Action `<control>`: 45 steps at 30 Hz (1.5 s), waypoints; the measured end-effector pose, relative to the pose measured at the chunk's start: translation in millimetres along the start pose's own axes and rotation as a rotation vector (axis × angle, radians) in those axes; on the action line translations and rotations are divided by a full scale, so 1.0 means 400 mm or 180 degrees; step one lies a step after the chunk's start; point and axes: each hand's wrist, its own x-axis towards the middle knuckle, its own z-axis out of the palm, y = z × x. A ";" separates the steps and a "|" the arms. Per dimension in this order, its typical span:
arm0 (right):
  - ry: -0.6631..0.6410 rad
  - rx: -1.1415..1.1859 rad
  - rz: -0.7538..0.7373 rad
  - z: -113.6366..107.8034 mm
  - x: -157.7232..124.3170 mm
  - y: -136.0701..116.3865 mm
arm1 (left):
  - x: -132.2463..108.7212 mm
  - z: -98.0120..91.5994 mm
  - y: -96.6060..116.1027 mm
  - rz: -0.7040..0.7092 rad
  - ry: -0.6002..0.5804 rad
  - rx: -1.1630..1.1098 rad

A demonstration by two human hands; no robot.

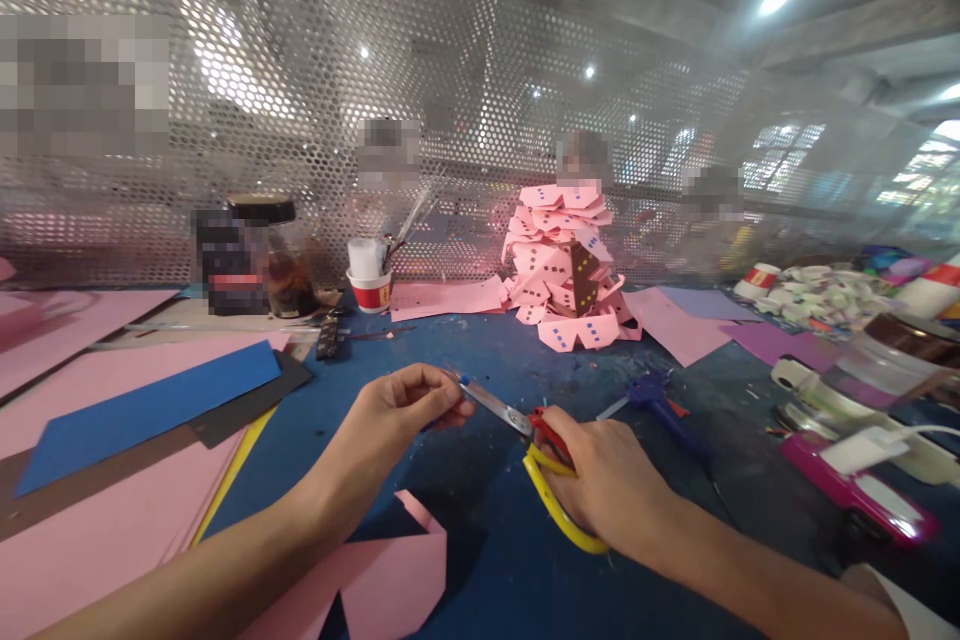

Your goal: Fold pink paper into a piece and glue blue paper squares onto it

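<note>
My right hand [592, 465] is closed around the red and yellow handles of a pair of scissors [499, 410], whose blades point up and left. Small blue bits show at the blade tips, right beside the pinched fingers of my left hand [420, 398]. Whatever those fingers hold is mostly hidden and too small to make out. A folded pink paper piece [397, 575] rests on the blue table [480, 530] below my left forearm. Farther back stands a tall pile of pink folded pieces with small coloured squares [555, 270].
Pink sheets, a blue strip [157, 415] and dark paper lie at left. A paper cup [370, 290] and jar [289, 270] stand behind. At right are a blue glue gun [667, 410], a pink power strip [855, 490] and a heap of small pieces [825, 295].
</note>
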 end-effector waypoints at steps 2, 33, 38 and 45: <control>-0.0011 0.0031 0.0020 0.000 0.003 0.000 | -0.002 -0.001 0.000 -0.0036 0.0009 0.0015; 0.0042 0.0261 -0.0101 -0.013 -0.006 0.002 | -0.007 0.003 0.010 -0.0036 0.0094 -0.0176; 0.0009 0.0239 -0.0149 -0.011 -0.007 0.000 | -0.005 0.001 0.008 0.0075 0.0085 -0.0146; -0.0019 0.0210 -0.0103 -0.010 -0.006 -0.006 | -0.001 0.001 0.004 0.0151 0.0036 -0.0082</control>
